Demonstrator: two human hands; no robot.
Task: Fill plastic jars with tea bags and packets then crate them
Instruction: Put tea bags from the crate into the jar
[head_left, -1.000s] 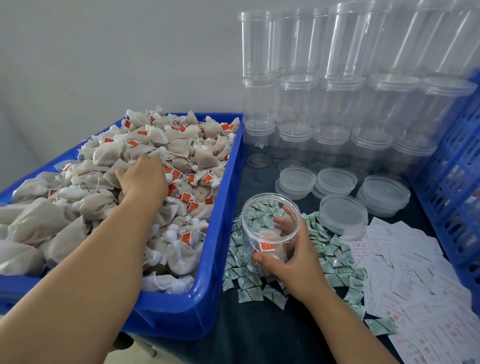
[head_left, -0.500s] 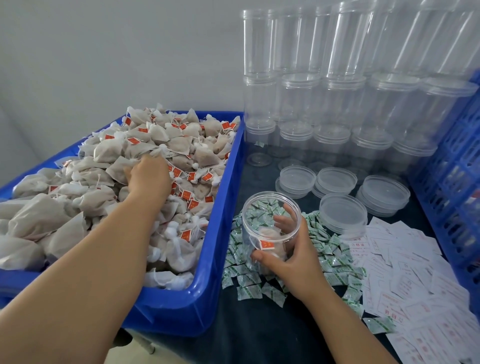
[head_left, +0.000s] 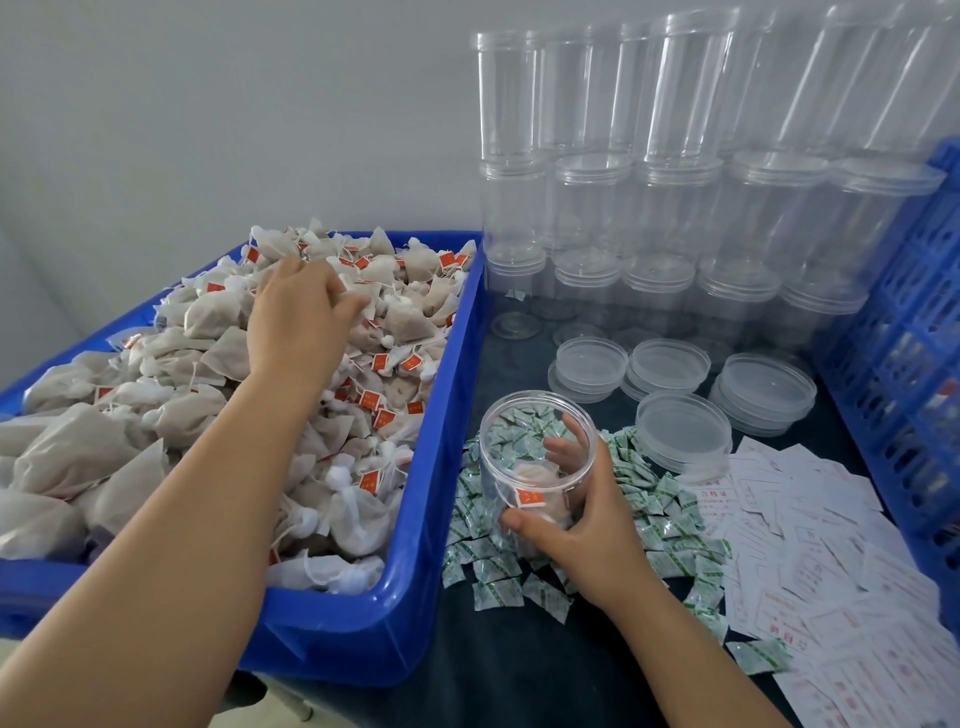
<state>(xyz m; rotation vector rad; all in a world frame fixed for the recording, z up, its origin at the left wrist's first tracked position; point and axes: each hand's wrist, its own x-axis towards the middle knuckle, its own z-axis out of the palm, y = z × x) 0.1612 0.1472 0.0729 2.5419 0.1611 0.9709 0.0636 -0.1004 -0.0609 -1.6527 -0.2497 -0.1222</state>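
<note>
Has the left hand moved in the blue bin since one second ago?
Yes. The left hand moved farther up the blue bin, toward its far edge, over the tea bags.

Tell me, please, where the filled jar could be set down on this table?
Bare dark cloth shows in front, between the blue bin and the white slips. Elsewhere is crowded: green packets around the jar, lids behind, stacked jars farther back.
</note>
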